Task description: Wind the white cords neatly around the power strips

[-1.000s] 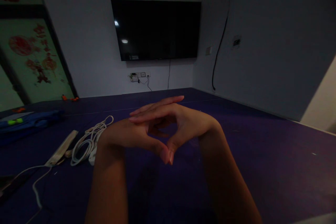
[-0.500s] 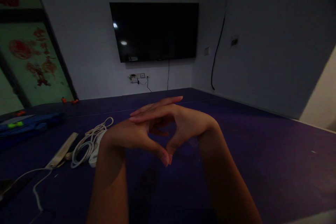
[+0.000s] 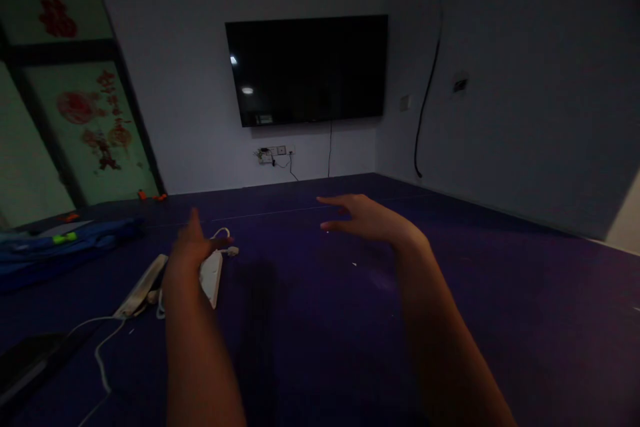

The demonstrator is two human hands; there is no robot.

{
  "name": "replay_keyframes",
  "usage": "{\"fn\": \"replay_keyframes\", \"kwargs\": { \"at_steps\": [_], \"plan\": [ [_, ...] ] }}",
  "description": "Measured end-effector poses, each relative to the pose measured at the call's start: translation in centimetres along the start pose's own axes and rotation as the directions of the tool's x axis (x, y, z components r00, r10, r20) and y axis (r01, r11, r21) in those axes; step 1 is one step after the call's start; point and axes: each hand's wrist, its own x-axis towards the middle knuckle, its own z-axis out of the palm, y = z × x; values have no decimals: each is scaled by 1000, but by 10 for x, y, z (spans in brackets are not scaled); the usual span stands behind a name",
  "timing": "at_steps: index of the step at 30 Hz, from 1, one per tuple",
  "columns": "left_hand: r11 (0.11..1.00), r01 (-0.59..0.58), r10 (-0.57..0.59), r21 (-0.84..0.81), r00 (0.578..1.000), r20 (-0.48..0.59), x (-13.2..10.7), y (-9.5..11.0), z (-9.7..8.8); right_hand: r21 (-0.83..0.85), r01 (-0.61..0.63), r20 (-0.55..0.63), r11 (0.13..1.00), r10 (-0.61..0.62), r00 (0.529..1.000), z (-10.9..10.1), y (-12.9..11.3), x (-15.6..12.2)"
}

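Observation:
My left hand (image 3: pixel 189 245) is stretched forward over a white power strip (image 3: pixel 211 275) and its coiled white cable (image 3: pixel 221 237) on the dark purple floor (image 3: pixel 320 320); its thumb points up and its fingers are mostly hidden behind it. I cannot see whether it touches the strip. My right hand (image 3: pixel 363 219) hovers in the air to the right, palm down, fingers spread and pointing left, holding nothing.
A second long white power strip (image 3: pixel 143 285) with a trailing cord lies at the left. A blue bag (image 3: pixel 60 247) lies further left. A black TV (image 3: pixel 307 69) hangs on the far wall above a wall socket (image 3: pixel 273 151). A patterned sliding door (image 3: pixel 80 127) stands at the left.
My hands, joined fingertip to fingertip before, have come apart. The left hand went left and down to the white power strip; the right hand stayed raised with fingers spread. The view shifted slightly.

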Motion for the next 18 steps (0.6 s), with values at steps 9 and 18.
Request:
{"fn": "replay_keyframes", "kwargs": {
  "at_steps": [9, 18],
  "plan": [
    [864, 502, -490, 45, 858, -154, 16, -46, 61, -42, -128, 1, 991, 128, 992, -10, 14, -7],
    [856, 453, -413, 251, 889, -196, 21, -72, 97, -21, -108, 28, 994, 109, 994, -9, 11, -8]
  ]
}}
